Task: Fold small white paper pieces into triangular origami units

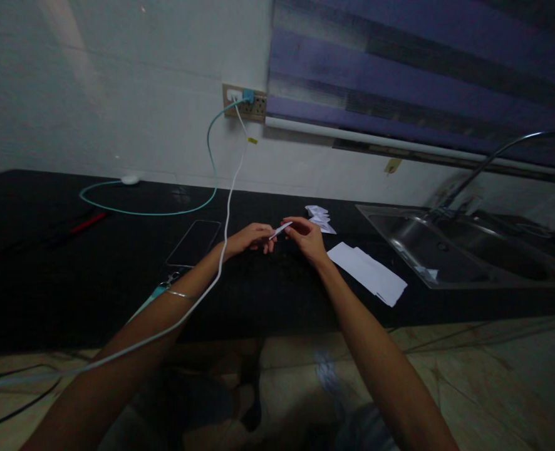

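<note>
1. Nearest to me, both bare forearms reach over the floor to the black desk (pixel 47 282). I take the phone (pixel 193 242), lying flat and dark on it, as my marker. A white cable (pixel 224 238) drapes over the left forearm just nearer than the phone.
2. A teal lanyard (pixel 151 299) hangs off the desk edge, nearer than the phone.
3. Just right of the phone, the left hand (pixel 249 239) and the right hand (pixel 308 241) meet above the desk. Between them is a small white slip (pixel 280 230), held off the surface.
4. Left fingers (pixel 267 241) are pressed together on the slip's lower end, and right thumb and forefinger pinch its upper end. The frame is dim, but both grips look closed.
5. I judge the step in hand to be working this slip between the fingertips. Whether that is folding or creasing, I cannot tell.
6. Any next move, in my view, calls for firm pinches, small fingertip motion and a left arm that does not drag the cable.
7. Farther right of the phone lie flat white sheets (pixel 369 270), and just beyond the hands a few small folded pieces (pixel 319 218).
8. Well right of the phone is the steel sink (pixel 399 219).
9. Beyond the phone a teal cable (pixel 165 212) loops across the desk and climbs to the wall socket (pixel 254 106).
</note>
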A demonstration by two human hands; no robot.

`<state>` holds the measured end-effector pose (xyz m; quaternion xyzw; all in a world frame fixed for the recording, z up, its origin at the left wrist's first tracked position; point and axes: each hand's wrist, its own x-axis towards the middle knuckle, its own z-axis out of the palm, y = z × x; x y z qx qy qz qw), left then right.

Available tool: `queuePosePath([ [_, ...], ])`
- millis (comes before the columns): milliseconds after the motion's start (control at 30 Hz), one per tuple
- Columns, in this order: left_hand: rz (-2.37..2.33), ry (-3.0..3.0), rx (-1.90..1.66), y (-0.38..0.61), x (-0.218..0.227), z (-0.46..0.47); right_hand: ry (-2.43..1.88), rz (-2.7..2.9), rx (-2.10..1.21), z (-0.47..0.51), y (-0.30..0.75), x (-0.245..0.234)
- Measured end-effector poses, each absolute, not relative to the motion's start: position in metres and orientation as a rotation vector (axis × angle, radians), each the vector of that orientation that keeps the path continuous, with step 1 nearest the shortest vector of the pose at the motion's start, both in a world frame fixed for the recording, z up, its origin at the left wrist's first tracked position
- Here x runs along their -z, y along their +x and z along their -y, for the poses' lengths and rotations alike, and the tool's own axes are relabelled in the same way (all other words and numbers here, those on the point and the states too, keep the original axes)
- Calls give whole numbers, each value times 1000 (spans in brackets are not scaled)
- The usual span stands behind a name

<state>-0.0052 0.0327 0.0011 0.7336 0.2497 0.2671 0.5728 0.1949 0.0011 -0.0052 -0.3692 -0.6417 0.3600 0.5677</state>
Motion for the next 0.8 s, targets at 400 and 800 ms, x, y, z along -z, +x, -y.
queuePosePath([
  [400,-617,2015,-647,-1,-1,-29,-896,1465,-900,5,175,9],
  [800,-592,1971,-721,2,8,-32,-758,1468,-1254,14,171,1],
])
